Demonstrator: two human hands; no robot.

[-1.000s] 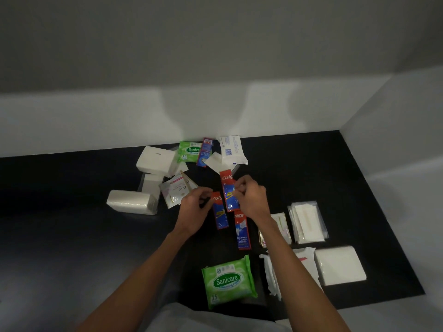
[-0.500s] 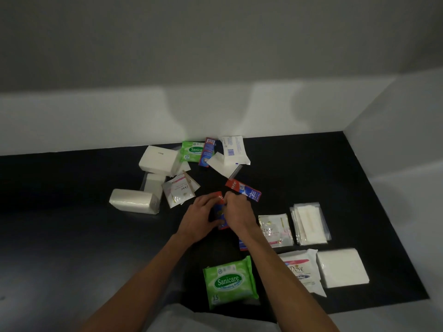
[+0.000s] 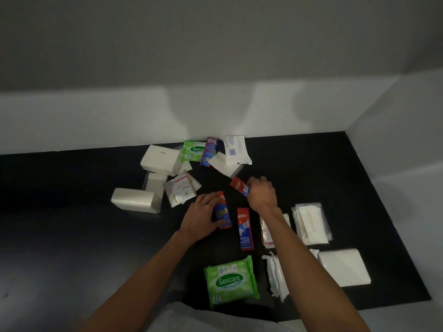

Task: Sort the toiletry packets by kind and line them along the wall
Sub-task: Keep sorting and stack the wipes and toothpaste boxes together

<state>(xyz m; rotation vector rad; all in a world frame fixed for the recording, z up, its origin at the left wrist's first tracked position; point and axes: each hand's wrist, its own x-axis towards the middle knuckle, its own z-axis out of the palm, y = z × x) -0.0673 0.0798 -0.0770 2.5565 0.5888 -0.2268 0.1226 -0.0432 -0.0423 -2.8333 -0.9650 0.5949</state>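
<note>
Left hand: the left hand [image 3: 203, 218] curls over the left toothpaste box [image 3: 223, 212] and grips it by both ends, low on the black bench [image 3: 72, 212].
Right hand: the right hand [image 3: 262, 195] pinches one end of the tilted toothpaste box [image 3: 237, 185], whose red end points far-left.
Third box: the middle toothpaste box [image 3: 245, 230] lies flat, just right of the gripped one and apart from both hands.
Fourth box: the far toothpaste box [image 3: 209, 152] sits in the pile against the wall [image 3: 96, 121], beside the far wipes pack [image 3: 193, 150] and a white soap packet [image 3: 236, 149].
Left of pile: white tissue packs [image 3: 160, 159] and a Dove sachet [image 3: 181, 190].
Near edge: the near wipes pack [image 3: 230, 281], between the forearms.
Right side: clear sachets [image 3: 311, 224], with a flat white pack [image 3: 342, 269] nearer.
</note>
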